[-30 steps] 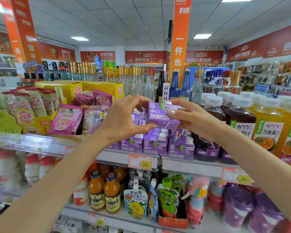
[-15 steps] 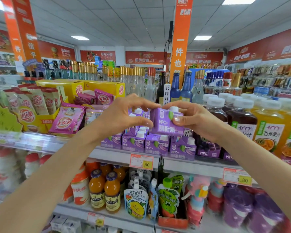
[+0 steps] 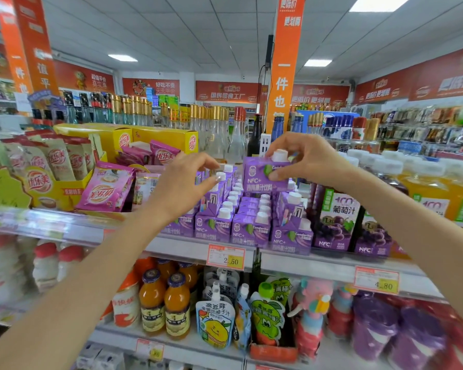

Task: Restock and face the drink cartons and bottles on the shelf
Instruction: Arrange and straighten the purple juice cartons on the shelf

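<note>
Change: left hand (image 3: 182, 188) has come off the purple carton (image 3: 257, 180) and moved left; the carton now stands upright.
Left hand: fingers loosely curled at the white caps of the shelved cartons (image 3: 214, 225); a pinch cannot be told.
Purple carton: in the air above the shelved rows.
Right hand (image 3: 310, 161): thumb and fingers pinch the carton's front and top.

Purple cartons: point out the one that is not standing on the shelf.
The carton held up in the right hand, pinched at cap and front above the rows; the other purple cartons stand on the shelf.
</note>
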The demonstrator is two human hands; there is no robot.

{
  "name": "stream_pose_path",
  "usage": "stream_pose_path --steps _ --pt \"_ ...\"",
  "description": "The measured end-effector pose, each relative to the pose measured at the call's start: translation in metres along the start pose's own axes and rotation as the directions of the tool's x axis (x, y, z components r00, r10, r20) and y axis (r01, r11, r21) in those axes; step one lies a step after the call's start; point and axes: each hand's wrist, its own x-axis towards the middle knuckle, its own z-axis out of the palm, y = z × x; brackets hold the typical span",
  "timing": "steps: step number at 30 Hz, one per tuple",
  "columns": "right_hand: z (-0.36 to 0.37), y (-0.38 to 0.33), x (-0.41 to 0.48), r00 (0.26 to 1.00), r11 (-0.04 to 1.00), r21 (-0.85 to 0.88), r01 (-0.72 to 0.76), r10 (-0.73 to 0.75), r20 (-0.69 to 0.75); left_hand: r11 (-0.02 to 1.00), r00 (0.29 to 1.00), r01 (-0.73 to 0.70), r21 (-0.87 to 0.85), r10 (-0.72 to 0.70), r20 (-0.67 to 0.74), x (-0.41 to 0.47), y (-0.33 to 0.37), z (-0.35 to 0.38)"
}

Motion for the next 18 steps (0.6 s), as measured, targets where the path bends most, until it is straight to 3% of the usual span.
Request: stream_pose_path --steps 3,8,13,18 --pt "0.000 0.006 0.023 0.998 0.972 -0.231 -0.041 0.030 -0.051 0.986 1.000 0.008 0.164 -0.013 0.027 -0.004 -0.016 0.012" --pt "0.013 0.025 0.065 0.998 0.857 -0.514 -0.039 0.061 0.026 0.960 0.999 -0.042 0.278 0.035 0.031 -0.008 -0.027 0.026" --pt "0.031 0.049 0.090 0.988 0.781 -0.623 -0.037 0.124 0.097 0.897 0.985 -0.161 0.412 0.175 0.005 -0.005 -0.027 0.030" --pt "0.044 0.057 0.100 0.949 0.746 -0.665 -0.031 0.230 0.214 0.870 0.984 -0.169 0.463 0.178 0.024 -0.004 -0.024 0.034"
